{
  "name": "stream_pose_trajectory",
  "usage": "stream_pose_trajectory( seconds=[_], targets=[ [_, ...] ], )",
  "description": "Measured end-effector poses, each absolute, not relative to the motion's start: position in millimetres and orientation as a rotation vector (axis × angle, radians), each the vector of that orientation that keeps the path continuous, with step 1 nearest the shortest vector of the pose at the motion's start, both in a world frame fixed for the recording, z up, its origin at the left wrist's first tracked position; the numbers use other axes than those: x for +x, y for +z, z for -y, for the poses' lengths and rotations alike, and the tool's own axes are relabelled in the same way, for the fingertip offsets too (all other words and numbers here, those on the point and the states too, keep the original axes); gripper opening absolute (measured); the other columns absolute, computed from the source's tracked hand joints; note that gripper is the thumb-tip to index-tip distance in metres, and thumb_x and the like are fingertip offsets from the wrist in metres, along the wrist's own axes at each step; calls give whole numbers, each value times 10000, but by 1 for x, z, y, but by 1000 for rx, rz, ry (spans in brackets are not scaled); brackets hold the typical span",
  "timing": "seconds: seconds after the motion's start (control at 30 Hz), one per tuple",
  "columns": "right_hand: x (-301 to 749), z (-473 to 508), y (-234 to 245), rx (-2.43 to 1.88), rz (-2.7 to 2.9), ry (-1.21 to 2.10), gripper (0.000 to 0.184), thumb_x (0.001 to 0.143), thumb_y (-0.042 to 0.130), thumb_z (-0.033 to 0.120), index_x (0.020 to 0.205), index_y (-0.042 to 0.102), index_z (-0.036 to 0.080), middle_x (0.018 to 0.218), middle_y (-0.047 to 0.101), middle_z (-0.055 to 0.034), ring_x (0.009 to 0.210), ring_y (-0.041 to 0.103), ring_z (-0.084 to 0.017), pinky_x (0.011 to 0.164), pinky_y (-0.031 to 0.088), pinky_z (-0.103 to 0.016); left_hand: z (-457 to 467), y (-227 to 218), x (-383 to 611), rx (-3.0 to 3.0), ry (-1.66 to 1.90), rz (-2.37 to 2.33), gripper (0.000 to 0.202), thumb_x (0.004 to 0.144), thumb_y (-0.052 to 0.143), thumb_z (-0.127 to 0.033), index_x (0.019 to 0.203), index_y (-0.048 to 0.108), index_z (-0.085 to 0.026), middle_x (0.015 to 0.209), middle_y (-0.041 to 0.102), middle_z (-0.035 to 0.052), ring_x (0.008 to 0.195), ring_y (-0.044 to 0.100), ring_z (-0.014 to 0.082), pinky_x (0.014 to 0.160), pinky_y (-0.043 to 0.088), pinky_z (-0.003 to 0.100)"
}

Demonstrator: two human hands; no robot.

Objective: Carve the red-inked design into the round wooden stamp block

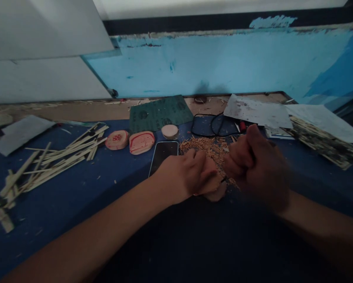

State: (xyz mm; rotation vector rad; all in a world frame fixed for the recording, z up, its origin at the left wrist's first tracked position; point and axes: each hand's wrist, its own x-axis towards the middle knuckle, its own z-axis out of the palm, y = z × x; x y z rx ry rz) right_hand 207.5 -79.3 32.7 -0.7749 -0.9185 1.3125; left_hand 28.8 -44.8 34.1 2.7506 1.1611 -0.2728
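My left hand [188, 173] is closed over a small pale wooden piece [216, 193] and presses it onto the blue cloth. My right hand [254, 165] is a fist right beside it, blurred by motion; a short dark bit shows between the two hands, so it seems to grip a small tool that I cannot make out. Behind both hands lies a heap of wood shavings [207, 146].
A phone [164, 154] lies face up just left of the shavings. Behind it sit two red-marked wooden pieces [142, 142] [117, 139], a small wooden disc [170, 131], green sandpaper [159, 113] and a black cable [214, 124]. Wooden sticks [55, 157] are strewn at left, papers [257, 112] at right.
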Motion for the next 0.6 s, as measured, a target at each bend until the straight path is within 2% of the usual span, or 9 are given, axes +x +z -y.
stream_pose_trajectory(
  seconds=[0.13,0.27,0.4,0.43,0.47,0.53,0.6],
  targets=[
    [202,79,30,-814,920,1263,733,1044,706,642,515,424,221,489,268,64,398,225,-87,386,211,-282,46,34,30,2729,-263,-1162,483,1204,330,-553,1329,551,-142,1246,698,139,1026,768,316,787,595,444],
    [204,78,32,-871,1007,1251,715,1069,658,647,529,435,234,482,279,65,407,249,-98,403,234,-295,46,33,27,2745,-222,-1147,483,1204,335,-549,1324,562,-140,1228,699,136,988,763,310,759,589,440],
    [228,77,46,-1185,1550,1130,645,1065,686,591,570,506,219,534,438,40,492,368,-104,469,278,-296,45,34,22,2698,-218,-1159,485,1200,350,-554,1331,559,-136,1232,708,140,917,770,299,740,593,439],
    [236,76,50,-1246,1711,1102,588,1016,763,541,589,529,213,544,423,52,501,355,-98,470,264,-290,44,35,21,2692,-220,-1171,482,1198,352,-557,1313,564,-140,1231,710,140,909,774,299,744,595,439],
    [243,75,52,-1314,1879,1097,497,990,788,514,643,611,206,556,443,54,518,385,-103,478,270,-285,44,36,20,2688,-225,-1186,478,1197,353,-560,1289,571,-144,1230,713,140,910,779,302,750,597,439],
    [255,73,55,-1429,2086,1131,341,964,788,478,774,729,201,620,587,36,568,502,-123,503,332,-277,44,37,19,2675,-235,-1219,472,1194,360,-570,1254,576,-154,1229,718,136,923,788,308,754,597,433],
    [259,71,55,-1524,2157,1163,312,959,748,487,834,766,202,682,677,16,617,578,-145,531,380,-282,45,37,19,2659,-237,-1240,469,1193,363,-579,1243,572,-163,1219,724,127,933,796,311,739,595,426]
  ],
)
